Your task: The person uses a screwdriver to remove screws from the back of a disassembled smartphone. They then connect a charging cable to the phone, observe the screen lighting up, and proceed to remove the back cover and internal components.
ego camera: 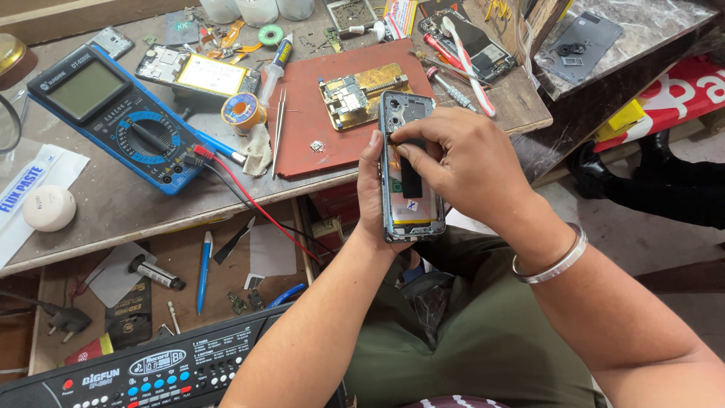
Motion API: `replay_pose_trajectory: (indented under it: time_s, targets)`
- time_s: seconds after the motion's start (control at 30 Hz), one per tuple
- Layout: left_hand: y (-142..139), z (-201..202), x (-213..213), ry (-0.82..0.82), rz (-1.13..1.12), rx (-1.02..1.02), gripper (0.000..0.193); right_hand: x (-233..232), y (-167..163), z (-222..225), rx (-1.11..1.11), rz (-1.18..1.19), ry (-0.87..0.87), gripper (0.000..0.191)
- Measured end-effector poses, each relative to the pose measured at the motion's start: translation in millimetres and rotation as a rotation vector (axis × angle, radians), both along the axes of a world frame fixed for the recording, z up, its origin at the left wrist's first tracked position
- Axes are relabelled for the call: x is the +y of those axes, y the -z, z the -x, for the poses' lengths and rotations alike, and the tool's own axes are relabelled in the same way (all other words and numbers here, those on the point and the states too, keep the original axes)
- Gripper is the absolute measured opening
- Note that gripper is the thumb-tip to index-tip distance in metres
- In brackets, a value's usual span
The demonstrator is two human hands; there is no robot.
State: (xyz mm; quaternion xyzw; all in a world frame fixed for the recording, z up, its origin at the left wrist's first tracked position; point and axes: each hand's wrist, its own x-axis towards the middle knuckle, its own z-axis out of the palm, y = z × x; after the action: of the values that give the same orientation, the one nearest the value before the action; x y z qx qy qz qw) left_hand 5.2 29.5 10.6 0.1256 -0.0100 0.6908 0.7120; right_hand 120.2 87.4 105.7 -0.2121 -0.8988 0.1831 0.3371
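Observation:
An opened phone with its back cover off is held upright over my lap; its battery and a black strip show inside. My left hand grips it along the left edge from behind. My right hand lies across the phone's upper half, thumb and forefinger pinching at something small near the top of the black strip. A metal bangle sits on my right wrist. On the red mat just beyond lies a brass board holder with a circuit board clamped in it.
A blue multimeter with red and black leads sits at the left. Tweezers, a solder reel, another opened phone, screwdrivers and a toothbrush crowd the bench. A keyboard lies below.

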Motion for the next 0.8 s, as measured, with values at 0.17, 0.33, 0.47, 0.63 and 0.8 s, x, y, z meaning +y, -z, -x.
replay_pose_trajectory:
  time_s: [0.17,0.33,0.47,0.63,0.8]
  targets:
    - [-2,-1,0,0.007,0.007,0.004,0.059,1,0,-1,0.000,-0.062,0.007,0.013]
    - [5,-5,3,-0.001,-0.090,0.072,0.059,16,-7,-5,-0.065,0.335,-0.048,0.017]
    - [5,-6,2,-0.006,-0.058,0.093,0.060,19,-7,-7,-0.053,0.616,-0.064,0.011]
    - [-2,-2,-1,-0.019,0.078,0.059,0.057,11,2,-13,0.081,0.563,-0.027,0.013]
    - [-1,0,-3,0.011,0.066,0.007,0.063,2,10,-28,0.200,0.568,-0.058,0.016]
